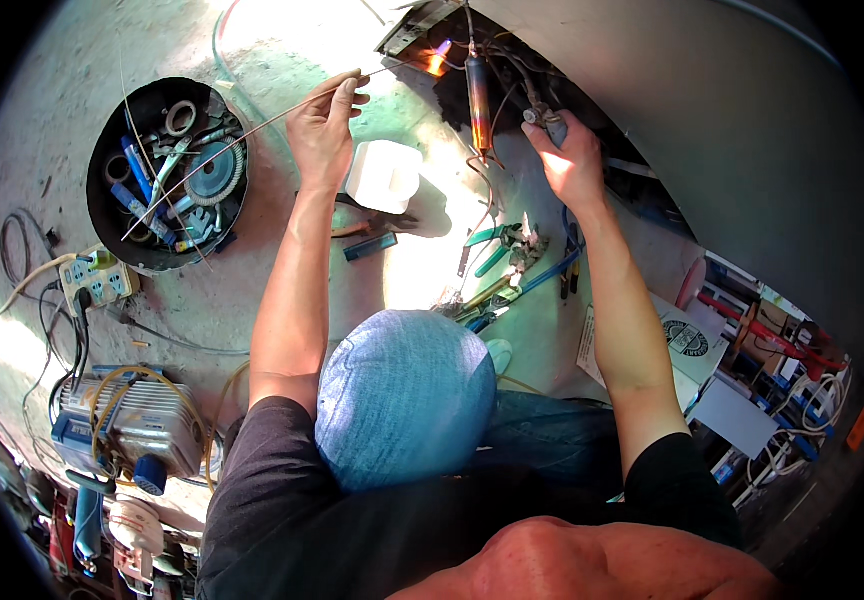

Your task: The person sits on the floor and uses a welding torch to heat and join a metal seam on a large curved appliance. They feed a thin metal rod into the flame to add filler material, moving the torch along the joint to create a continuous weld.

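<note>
My left hand [321, 138] pinches a long thin brazing rod [270, 122]. The rod's far tip reaches toward an orange and violet flame [438, 60] at the opening of a large grey appliance. My right hand [572, 163] is wrapped round the handle of a gas torch [555, 125], which has a round knob. Its thin tube runs up among other pipes, and I cannot trace it fully. Between my hands hangs a copper filter drier [478, 105], darkened by heat, with a thin copper tube [487, 180] curling below it. The exact joint at the flame is unclear.
A black tub [95, 215] of tools and tape rolls stands left, near a power strip [99, 280] and a vacuum pump [137, 420]. A white plastic container [384, 176] and pliers [492, 250] lie between my arms. The grey appliance panel [742, 130] rises at right.
</note>
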`<action>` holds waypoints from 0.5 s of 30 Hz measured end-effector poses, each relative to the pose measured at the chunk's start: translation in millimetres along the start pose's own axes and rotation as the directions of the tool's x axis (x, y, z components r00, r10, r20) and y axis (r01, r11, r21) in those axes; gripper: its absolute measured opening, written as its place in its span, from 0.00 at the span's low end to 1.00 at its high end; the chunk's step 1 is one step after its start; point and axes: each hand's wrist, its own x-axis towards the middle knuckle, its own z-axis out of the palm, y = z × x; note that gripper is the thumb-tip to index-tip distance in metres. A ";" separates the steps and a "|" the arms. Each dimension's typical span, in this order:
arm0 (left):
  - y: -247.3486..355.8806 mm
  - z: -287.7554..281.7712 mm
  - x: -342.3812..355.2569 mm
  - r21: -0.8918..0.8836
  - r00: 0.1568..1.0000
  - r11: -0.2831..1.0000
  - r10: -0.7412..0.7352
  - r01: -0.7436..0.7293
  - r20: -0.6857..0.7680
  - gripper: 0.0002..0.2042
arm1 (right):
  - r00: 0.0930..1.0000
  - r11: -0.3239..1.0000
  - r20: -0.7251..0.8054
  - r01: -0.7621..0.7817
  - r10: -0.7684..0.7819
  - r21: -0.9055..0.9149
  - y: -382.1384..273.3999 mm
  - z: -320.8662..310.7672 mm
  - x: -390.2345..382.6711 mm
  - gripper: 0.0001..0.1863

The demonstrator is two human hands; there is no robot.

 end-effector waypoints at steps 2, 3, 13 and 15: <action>0.1 0.5 0.1 -0.003 1.000 1.000 0.000 0.000 -0.003 0.11 | 1.000 1.000 0.000 0.007 -0.007 0.005 1.0 -0.1 0.1 0.15; -0.6 0.1 0.2 -0.009 1.000 1.000 0.001 -0.001 -0.006 0.11 | 1.000 1.000 0.000 0.009 -0.009 0.001 1.1 0.0 0.2 0.15; -4.9 -3.9 -0.1 -0.022 1.000 1.000 0.009 -0.009 -0.008 0.11 | 1.000 1.000 0.010 -0.024 0.024 0.017 -6.7 -5.3 -2.3 0.16; -5.3 -2.8 0.3 -0.019 1.000 1.000 0.006 -0.006 -0.010 0.11 | 0.999 0.999 0.014 -0.032 0.031 0.022 -6.9 -4.4 -2.6 0.16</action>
